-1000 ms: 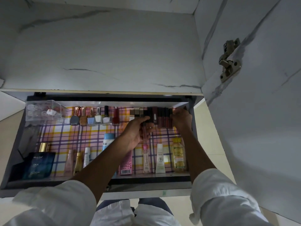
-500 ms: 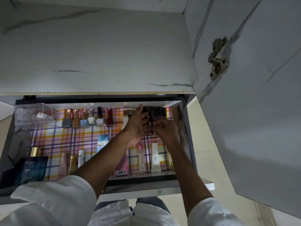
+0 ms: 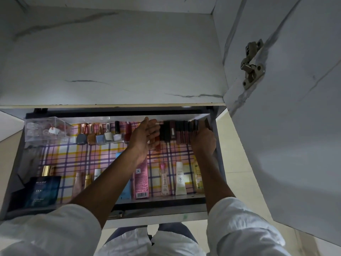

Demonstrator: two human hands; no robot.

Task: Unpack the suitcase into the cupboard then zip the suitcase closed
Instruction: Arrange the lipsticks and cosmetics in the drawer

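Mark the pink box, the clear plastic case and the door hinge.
pink box (image 3: 141, 179): head view, middle of its front face.
clear plastic case (image 3: 45, 129): head view, its front wall.
door hinge (image 3: 251, 66): head view, the metal arm.

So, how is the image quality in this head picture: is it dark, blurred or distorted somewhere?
Head view: dim overall, with the drawer interior underexposed and its left corner in shadow; the left hand is slightly motion-blurred, the right hand dark against the lipsticks; a soft bright patch lies on the cupboard door; wide-angle distortion bends the straight edges near the frame borders.
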